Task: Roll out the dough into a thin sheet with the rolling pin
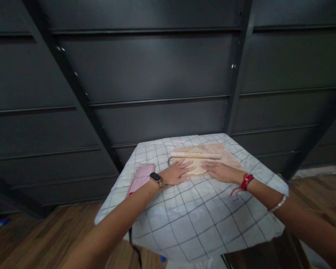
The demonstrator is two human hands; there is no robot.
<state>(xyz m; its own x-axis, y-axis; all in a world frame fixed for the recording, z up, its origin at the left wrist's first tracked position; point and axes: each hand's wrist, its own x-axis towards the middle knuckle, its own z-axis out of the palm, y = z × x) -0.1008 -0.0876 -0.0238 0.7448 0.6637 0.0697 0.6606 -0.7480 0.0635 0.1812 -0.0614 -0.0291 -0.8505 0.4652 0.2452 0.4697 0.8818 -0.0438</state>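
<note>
A flat sheet of rolled dough [196,166] lies on a wooden board [226,155]. My left hand [177,172] rests on the dough's left edge, fingers spread. From the other side, my right hand [217,170] lies flat with its fingertips on the dough's right edge. Just beyond both hands, a floury rolling pin [196,155] lies crosswise on the board, touched by neither. A thin curved metal handle [169,161] shows at the board's left side.
The board sits on a small table under a white checked cloth [196,213]. A phone with a pink screen [141,177] lies beside my left wrist. Dark metal panels [156,67] stand behind the table. A black cable [134,246] hangs at the front edge, above a wooden floor [58,231].
</note>
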